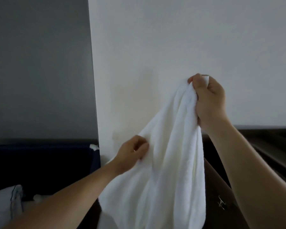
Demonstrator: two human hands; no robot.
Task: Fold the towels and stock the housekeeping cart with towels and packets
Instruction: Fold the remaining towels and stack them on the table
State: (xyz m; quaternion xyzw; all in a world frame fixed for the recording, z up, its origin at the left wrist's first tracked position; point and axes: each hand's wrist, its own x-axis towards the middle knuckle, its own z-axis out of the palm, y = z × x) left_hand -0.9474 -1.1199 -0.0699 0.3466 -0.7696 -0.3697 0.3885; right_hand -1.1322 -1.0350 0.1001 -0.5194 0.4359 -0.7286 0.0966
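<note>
A white towel [168,162] hangs in the air in front of a white wall. My right hand [208,101] grips its bunched top, raised high, with a corner poking out above the fist. Lower and to the left, my left hand [132,154] pinches the towel's left edge. The cloth drapes down past the bottom of the frame, so its lower end is hidden. No cart or packets show in this view.
A dark blue fabric bin [45,162] stands at the lower left with a scrap of white at its corner. White bundled linen [5,205] lies at the bottom left. A dark brown wooden surface [221,195] sits under the towel at the right, bearing a small metal clip [221,203].
</note>
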